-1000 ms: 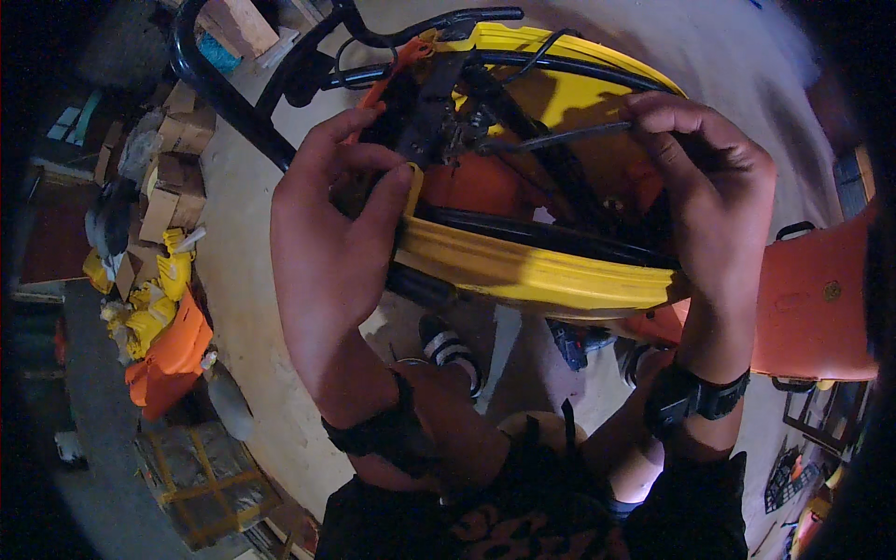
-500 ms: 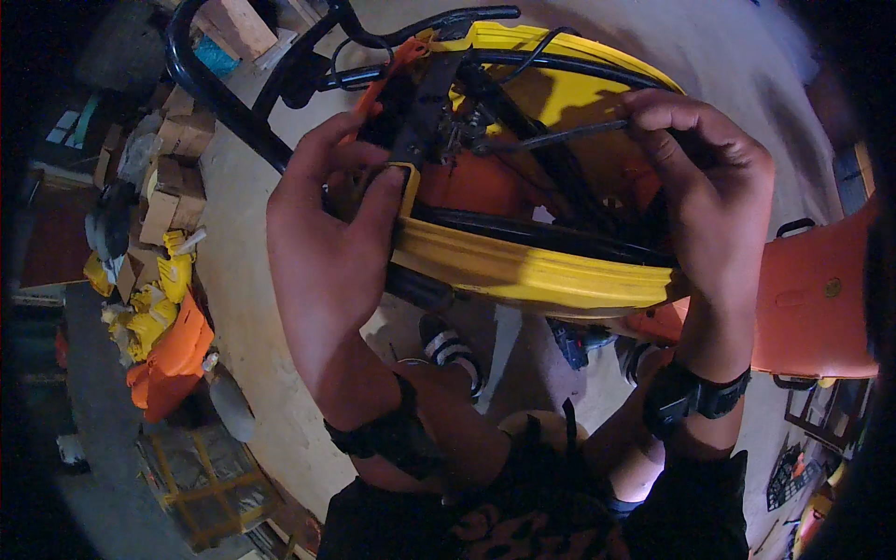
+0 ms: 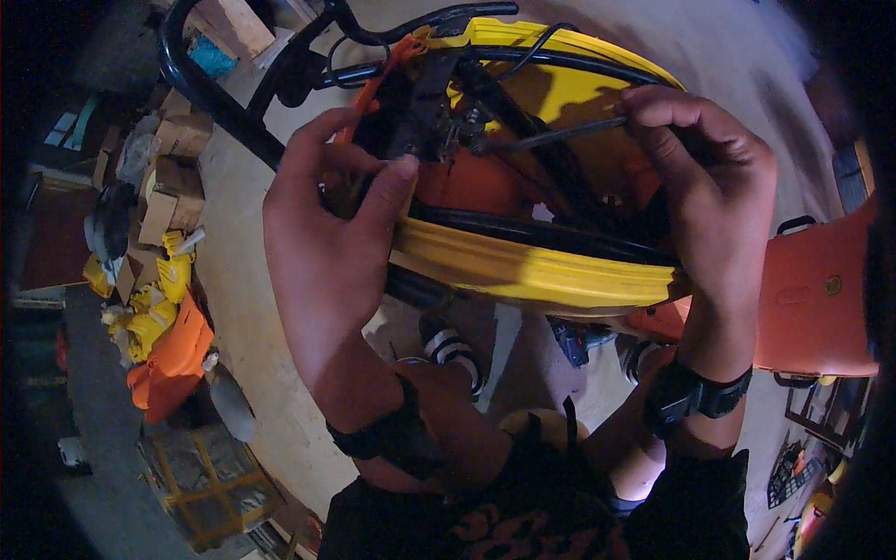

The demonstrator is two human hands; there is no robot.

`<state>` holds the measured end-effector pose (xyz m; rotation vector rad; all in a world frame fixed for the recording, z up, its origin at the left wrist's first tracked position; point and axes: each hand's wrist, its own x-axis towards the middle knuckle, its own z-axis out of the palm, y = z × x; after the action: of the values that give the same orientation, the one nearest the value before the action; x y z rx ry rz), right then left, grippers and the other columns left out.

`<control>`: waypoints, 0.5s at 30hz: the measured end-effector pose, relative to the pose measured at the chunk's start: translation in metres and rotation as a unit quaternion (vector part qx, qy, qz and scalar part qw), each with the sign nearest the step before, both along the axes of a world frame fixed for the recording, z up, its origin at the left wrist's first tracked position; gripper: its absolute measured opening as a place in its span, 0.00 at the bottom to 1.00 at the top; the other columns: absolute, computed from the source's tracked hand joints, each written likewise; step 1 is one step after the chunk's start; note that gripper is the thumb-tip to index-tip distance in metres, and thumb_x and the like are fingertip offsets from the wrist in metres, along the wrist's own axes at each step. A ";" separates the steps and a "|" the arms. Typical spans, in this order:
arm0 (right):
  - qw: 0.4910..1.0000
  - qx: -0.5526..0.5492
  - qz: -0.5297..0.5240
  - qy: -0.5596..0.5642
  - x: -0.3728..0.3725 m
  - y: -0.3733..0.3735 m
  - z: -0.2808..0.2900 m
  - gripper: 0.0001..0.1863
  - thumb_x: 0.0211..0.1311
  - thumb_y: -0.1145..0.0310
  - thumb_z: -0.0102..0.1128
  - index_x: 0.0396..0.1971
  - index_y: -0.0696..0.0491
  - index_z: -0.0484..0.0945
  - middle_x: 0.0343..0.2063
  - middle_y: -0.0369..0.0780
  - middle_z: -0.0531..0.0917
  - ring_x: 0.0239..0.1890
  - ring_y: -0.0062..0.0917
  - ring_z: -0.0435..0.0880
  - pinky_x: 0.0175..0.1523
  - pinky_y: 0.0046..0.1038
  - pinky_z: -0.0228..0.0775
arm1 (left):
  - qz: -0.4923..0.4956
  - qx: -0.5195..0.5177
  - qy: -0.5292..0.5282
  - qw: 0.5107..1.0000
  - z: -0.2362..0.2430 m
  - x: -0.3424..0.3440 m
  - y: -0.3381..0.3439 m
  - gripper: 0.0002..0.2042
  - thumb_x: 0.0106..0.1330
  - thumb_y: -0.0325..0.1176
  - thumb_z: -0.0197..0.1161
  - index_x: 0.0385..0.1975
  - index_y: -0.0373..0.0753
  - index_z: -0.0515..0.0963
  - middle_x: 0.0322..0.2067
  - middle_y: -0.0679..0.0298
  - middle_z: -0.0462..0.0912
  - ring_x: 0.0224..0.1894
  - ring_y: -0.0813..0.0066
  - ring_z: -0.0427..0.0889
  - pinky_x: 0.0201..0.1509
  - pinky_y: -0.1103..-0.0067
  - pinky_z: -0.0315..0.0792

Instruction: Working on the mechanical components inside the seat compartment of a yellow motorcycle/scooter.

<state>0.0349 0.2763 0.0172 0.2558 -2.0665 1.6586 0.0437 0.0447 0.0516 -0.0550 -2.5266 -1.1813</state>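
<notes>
Yellow shell (image 3: 541, 271), black tubes (image 3: 560, 235) inside

Over there I see brown cardboard boxes (image 3: 177, 189), a bright orange plastic panel (image 3: 174, 359) beside yellow plastic pieces (image 3: 149, 325), and 1 boxy grey, yellow-taped parcel (image 3: 207, 481).

One thin dark rod (image 3: 560, 134) in the right fingers (image 3: 666, 108). Two yellow panels (image 3: 541, 266): one above those fingers, one below. Two dark wristbands (image 3: 698, 399): one below the right fingers, one below the left fingers (image 3: 385, 196). Two dark-and-white shoes (image 3: 453, 352), well below, between both. One large orange shell (image 3: 807, 308) right of the right fingers. At least two cardboard boxes (image 3: 161, 217) left of the left.
</notes>
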 end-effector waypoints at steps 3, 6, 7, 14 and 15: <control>1.000 0.002 0.005 0.008 0.000 0.001 -0.001 0.04 0.57 0.81 0.57 0.32 0.60 0.79 0.36 0.40 0.82 0.41 0.22 0.80 0.51 0.22 0.69 | -0.044 0.025 0.070 0.996 -0.012 -0.006 -0.010 0.19 0.53 0.23 0.63 0.47 0.33 0.71 0.31 0.64 0.81 0.32 0.80 0.76 0.40 0.82 0.69; 1.000 0.004 0.004 0.005 0.000 0.002 -0.001 0.04 0.57 0.81 0.56 0.32 0.60 0.79 0.36 0.40 0.82 0.41 0.23 0.80 0.52 0.22 0.69 | -0.048 0.048 0.027 0.997 -0.010 -0.003 -0.010 0.19 0.53 0.23 0.63 0.46 0.33 0.72 0.29 0.64 0.80 0.32 0.80 0.76 0.40 0.81 0.69; 1.000 0.001 0.005 0.002 0.000 0.002 -0.001 0.04 0.57 0.81 0.56 0.32 0.60 0.79 0.36 0.40 0.82 0.41 0.23 0.80 0.52 0.22 0.69 | -0.037 0.052 -0.009 0.998 -0.006 0.000 -0.007 0.19 0.53 0.23 0.63 0.46 0.33 0.72 0.29 0.64 0.80 0.32 0.80 0.76 0.40 0.81 0.69; 1.000 0.010 0.007 -0.001 -0.001 0.001 -0.001 0.04 0.57 0.81 0.56 0.32 0.61 0.78 0.36 0.40 0.82 0.41 0.23 0.80 0.51 0.22 0.69 | 0.029 -0.004 0.003 1.000 -0.002 0.000 0.002 0.17 0.54 0.22 0.61 0.45 0.33 0.72 0.28 0.65 0.80 0.32 0.81 0.75 0.37 0.83 0.68; 1.000 0.007 0.006 -0.004 -0.001 0.002 -0.001 0.04 0.57 0.81 0.56 0.32 0.61 0.78 0.36 0.40 0.82 0.41 0.23 0.80 0.51 0.22 0.69 | 0.017 0.018 0.020 0.999 -0.006 -0.001 0.000 0.17 0.54 0.22 0.61 0.45 0.33 0.72 0.28 0.65 0.80 0.31 0.81 0.75 0.37 0.83 0.68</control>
<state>0.0341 0.2782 0.0161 0.2670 -2.0867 1.6551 0.0429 0.0445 0.0453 -0.0260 -2.4615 -1.2010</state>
